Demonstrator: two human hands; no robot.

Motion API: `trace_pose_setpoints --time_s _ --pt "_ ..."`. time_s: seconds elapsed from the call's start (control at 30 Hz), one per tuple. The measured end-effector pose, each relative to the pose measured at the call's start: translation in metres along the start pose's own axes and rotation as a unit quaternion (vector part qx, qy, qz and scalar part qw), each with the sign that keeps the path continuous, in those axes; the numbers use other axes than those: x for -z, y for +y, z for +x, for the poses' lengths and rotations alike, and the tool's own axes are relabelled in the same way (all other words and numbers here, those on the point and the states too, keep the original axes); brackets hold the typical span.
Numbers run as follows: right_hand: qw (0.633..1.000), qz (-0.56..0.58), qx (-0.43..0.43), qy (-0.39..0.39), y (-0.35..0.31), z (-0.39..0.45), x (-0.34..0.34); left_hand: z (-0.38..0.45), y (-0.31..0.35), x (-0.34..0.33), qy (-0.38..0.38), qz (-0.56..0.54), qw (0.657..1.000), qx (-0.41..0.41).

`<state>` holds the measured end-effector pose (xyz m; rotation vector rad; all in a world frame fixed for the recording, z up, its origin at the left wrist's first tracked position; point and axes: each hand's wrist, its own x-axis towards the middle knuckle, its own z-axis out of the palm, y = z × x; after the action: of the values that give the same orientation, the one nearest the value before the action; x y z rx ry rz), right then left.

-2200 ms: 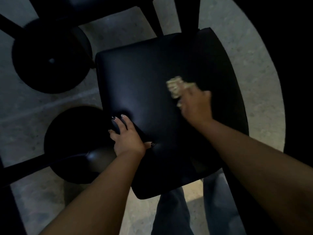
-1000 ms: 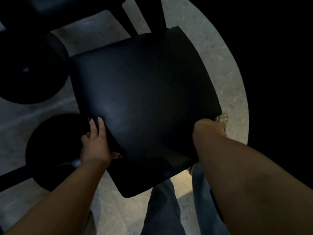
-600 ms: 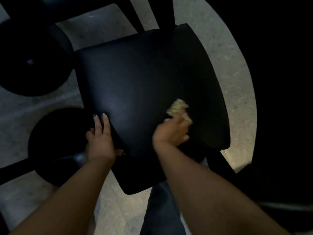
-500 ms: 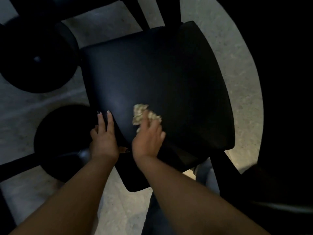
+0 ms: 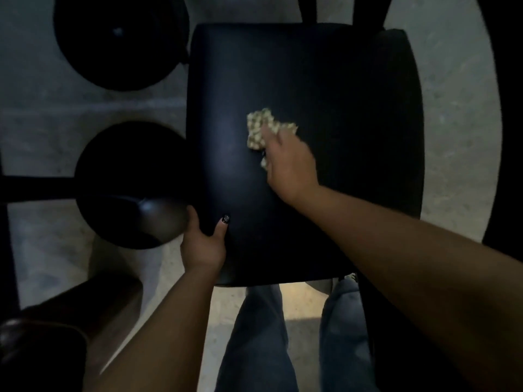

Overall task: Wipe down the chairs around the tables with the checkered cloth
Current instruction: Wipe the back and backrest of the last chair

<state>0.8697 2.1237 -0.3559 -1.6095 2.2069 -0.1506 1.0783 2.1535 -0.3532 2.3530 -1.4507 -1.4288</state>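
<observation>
Head view: right hand (image 5: 288, 165) presses the bunched checkered cloth (image 5: 261, 131) onto the black chair seat (image 5: 325, 94).
Its fingers curl over the cloth near the seat's middle, holding it against the dark surface. Left hand (image 5: 203, 244) grips the seat's near-left edge, thumb on top, fingers wrapped out of sight beneath. Two round black stool tops (image 5: 119, 41) sit just left of the chair on the pale speckled floor (image 5: 458, 137); blue trouser legs (image 5: 260, 335) stand below.

The floor (image 5: 42, 108) is pale gray and speckled, and the room is dim. Two round black table bases (image 5: 121, 41) sit on it, one behind the other. A dark brown seat (image 5: 42, 343) is nearer than both bases.
</observation>
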Motion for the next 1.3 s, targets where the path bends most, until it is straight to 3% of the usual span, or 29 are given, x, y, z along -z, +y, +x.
trace_pose_setpoints --time_s 0.1,0.2,0.27,0.33,0.4,0.47,0.53,0.7,0.77,0.83,0.9,0.93,1.0,1.07,1.13,1.2,1.3 --pt "0.988 -0.031 0.144 -0.045 -0.026 -0.057 -0.025 -0.02 -0.02 0.0 -0.016 0.007 1.0 -0.014" --pt "0.939 -0.081 0.322 -0.093 -0.035 -0.083 -0.031 -0.05 -0.055 0.002 -0.029 -0.003 0.999 0.036" --pt "0.87 -0.119 0.446 -0.172 -0.029 -0.091 -0.031 -0.071 -0.072 -0.004 -0.027 -0.038 0.996 0.076" --pt "0.777 -0.181 0.562 -0.218 -0.02 -0.105 -0.03 -0.09 -0.075 -0.015 -0.022 -0.095 0.991 0.094" --pt "0.716 -0.223 0.618 -0.236 -0.008 -0.117 -0.03 -0.104 -0.069 -0.031 -0.017 -0.155 0.983 0.096" --pt "0.722 -0.21 0.62 -0.223 0.004 -0.11 -0.021 -0.11 -0.058 -0.047 0.001 -0.195 0.976 0.099" --pt "0.758 -0.214 0.584 -0.197 0.017 -0.084 -0.01 -0.112 -0.048 -0.06 0.026 -0.224 0.967 0.114" --pt "0.918 -0.232 0.318 -0.042 0.073 0.007 0.022 -0.105 -0.039 -0.074 0.039 -0.235 0.963 0.124" --pt "0.956 -0.204 0.211 0.001 0.08 0.019 0.025 -0.104 -0.042 -0.072 0.021 -0.212 0.97 0.117" --pt "0.965 -0.184 0.185 0.02 0.066 0.0 0.016 -0.103 -0.047 -0.066 -0.001 -0.163 0.981 0.108" --pt "0.939 -0.177 0.293 -0.027 0.056 -0.044 -0.002 -0.103 -0.05 -0.061 -0.023 -0.106 0.988 0.105" --pt "0.9 -0.185 0.387 -0.082 0.055 -0.071 -0.009 -0.102 -0.051 -0.059 -0.032 -0.082 0.991 0.105" --pt "0.784 -0.197 0.556 -0.193 0.062 -0.12 -0.014 -0.099 -0.047 -0.057 -0.052 -0.049 0.991 0.11" --pt "0.701 -0.192 0.642 -0.243 0.074 -0.132 -0.013 -0.095 -0.039 -0.059 -0.075 -0.041 0.988 0.13" --pt "0.654 -0.21 0.683 -0.248 0.079 -0.119 -0.01 -0.091 -0.032 -0.062 -0.075 -0.05 0.983 0.158" --pt "0.655 -0.206 0.694 -0.213 0.084 -0.097 -0.004 -0.089 -0.026 -0.064 -0.071 -0.071 0.978 0.183" --pt "0.73 -0.206 0.635 -0.15 0.096 -0.058 0.015 -0.089 -0.019 -0.073 -0.026 -0.079 0.976 0.2"
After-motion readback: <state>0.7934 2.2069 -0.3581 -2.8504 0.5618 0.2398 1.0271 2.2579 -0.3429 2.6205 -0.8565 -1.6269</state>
